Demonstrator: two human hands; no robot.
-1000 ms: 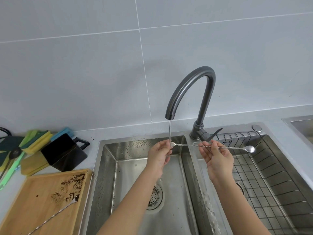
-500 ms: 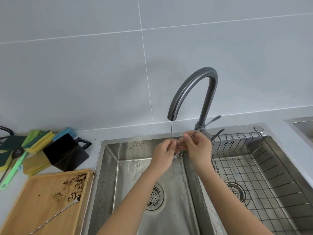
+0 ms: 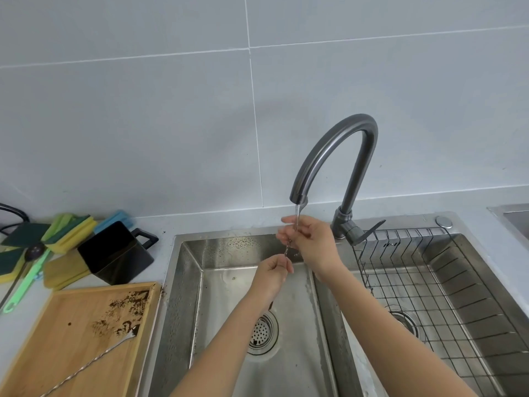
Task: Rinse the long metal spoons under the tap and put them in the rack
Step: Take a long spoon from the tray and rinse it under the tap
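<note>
A long twisted metal spoon (image 3: pixel 287 246) hangs nearly upright under the running tap (image 3: pixel 332 156), over the left sink basin (image 3: pixel 237 285). My right hand (image 3: pixel 310 242) pinches its upper part right in the water stream. My left hand (image 3: pixel 272 272) pinches its lower end just below. Most of the spoon is hidden by my fingers. A second long twisted spoon (image 3: pixel 94 361) lies on the wooden board (image 3: pixel 65 339) at the lower left, its fork-like end in brown crumbs. The wire rack (image 3: pixel 429 285) sits in the right basin with no spoon visible in it.
A black square cup (image 3: pixel 114 253) stands left of the sink, with sponges (image 3: pixel 68 230) and a green-handled tool (image 3: pixel 25 282) behind it. The tap lever (image 3: pixel 369 232) sticks out toward the rack. Another sink edge (image 3: pixel 512 216) shows at the far right.
The spoon went from lying level between my hands, bowl over the rack, to nearly upright. My right hand moved left under the stream; my left hand dropped lower.
</note>
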